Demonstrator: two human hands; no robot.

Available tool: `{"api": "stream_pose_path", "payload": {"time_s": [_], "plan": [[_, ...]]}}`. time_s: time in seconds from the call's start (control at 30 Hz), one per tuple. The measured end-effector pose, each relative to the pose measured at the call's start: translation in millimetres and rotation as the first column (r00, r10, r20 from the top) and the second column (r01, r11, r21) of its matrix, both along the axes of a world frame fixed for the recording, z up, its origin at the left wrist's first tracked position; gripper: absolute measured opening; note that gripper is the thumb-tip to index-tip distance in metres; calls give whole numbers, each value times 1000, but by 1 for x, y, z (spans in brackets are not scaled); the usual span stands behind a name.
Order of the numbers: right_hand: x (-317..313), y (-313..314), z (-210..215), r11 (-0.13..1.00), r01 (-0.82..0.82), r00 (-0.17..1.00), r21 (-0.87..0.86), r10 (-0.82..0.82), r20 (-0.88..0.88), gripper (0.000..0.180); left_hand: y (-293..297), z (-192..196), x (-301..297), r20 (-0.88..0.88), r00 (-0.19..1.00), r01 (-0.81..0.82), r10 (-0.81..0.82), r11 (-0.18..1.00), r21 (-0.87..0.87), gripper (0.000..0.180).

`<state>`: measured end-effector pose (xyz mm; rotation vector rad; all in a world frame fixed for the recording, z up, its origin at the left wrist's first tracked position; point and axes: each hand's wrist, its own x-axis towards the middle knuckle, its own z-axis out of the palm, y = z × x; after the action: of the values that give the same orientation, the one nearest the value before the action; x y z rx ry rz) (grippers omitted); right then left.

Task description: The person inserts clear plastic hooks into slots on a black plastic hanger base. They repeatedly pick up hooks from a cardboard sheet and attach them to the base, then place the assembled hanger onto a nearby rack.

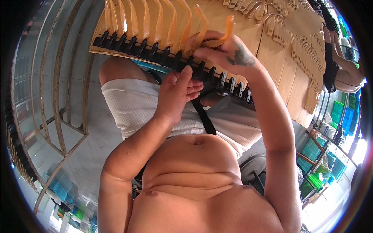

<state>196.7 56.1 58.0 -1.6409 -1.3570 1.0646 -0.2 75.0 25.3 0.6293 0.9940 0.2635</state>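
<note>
A black rail (151, 59) with a row of spring clips crosses the front edge of the cardboard-covered table. Amber, see-through eyeglass temples (159, 23) stand in the clips on its left part. My left hand (174, 93) is below the rail, its thumb pressed to the low end of a black clip (190, 62) and its other fingers curled under. Above that clip, my right hand (229, 52) is closed round an amber temple (228, 29), whose bent end sticks out past the fingers. Another temple rises by its fingertips; its lower end is partly hidden.
Further clips (232, 83), some silver-faced, run along the rail to the right. Many flat amber temples lie in rows (307, 54) on the cardboard (268, 58) at the right and far side. Another person (345, 70) is at the far right. A metal frame (58, 77) stands at left.
</note>
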Motion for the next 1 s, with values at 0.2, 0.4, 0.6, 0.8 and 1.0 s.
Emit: {"api": "stream_pose_path", "payload": {"time_s": [0.2, 0.4, 0.6, 0.8, 1.0], "plan": [[4, -17, 10, 987, 151, 986, -51, -147, 78, 18, -11, 6, 3, 42, 989, 145, -144, 989, -33, 50], [9, -25, 1, 994, 98, 995, -50, -100, -28, 17, -15, 2, 11, 30, 992, 119, -119, 993, -10, 47], [1, -19, 5, 983, 156, 988, -101, -154, 23, 20, -16, -3, 9, 62, 995, 78, -77, 997, -14, 40], [-9, -21, -4, 962, 269, 961, -55, -264, 85, 24, -18, -7, 8, 84, 995, 53, -52, 998, -19, 35], [-13, -22, -3, 952, 282, 959, -120, -279, 38, 22, -19, -8, 7, 100, 994, 41, -39, 999, -14, 35]]}}
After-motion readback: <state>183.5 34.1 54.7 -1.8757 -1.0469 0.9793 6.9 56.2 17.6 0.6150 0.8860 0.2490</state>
